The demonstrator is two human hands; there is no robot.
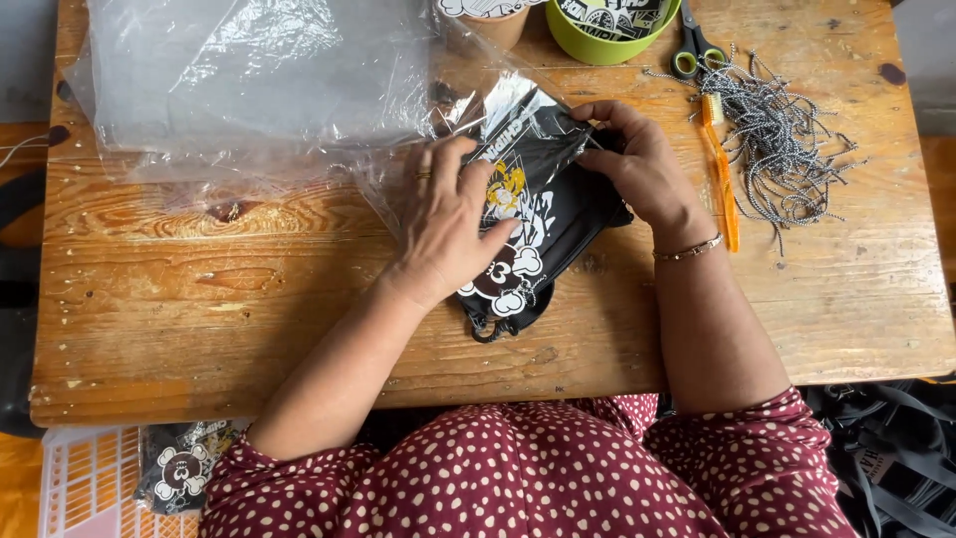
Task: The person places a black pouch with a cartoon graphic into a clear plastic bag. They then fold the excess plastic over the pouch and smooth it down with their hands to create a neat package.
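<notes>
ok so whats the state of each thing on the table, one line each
black printed bag: lying flat, half inside a clear sleeve
clear plastic sleeve: open, crinkled
left hand: pressing flat on the bag
right hand: pinching the sleeve edge at the bag's top
scissors: closed
cord pile: loose, tangled
orange brush: lying flat
green bowl: filled with printed pieces

Small packing workshop, hand-work bench. Evidence: worn wooden table [199, 329], stack of clear plastic bags [249, 80], pile of black-and-white cords [787, 149], scissors [694, 50], orange brush [719, 169], green bowl [607, 40] of printed tags, more black printed bags [184, 468] in a crate on the floor.
</notes>
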